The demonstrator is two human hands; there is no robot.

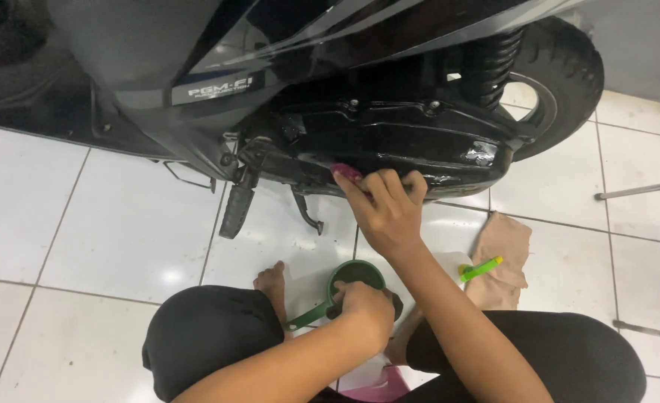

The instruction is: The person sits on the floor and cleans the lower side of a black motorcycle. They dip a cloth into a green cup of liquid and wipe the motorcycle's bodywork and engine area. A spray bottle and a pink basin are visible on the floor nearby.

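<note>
While we look down from the head view, our right hand (pixel 390 213) holds a pink sponge (pixel 345 173) tight against the black engine cover (pixel 390 138) of the scooter (pixel 195 67) — it looks half wiped. Our left hand (pixel 363 307) grips the green cup (pixel 349 277) on the floor (pixel 83 224) between our knees.

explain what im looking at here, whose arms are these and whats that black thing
This is one picture from a camera worn on a person's head, looking down, so the arms are the wearer's own. The person squats on a white tiled floor beside a black scooter. The right hand presses a pink sponge against the scooter's black engine cover. The left hand grips a green cup on the floor. To the right lie a tan rag and a green brush.
</note>
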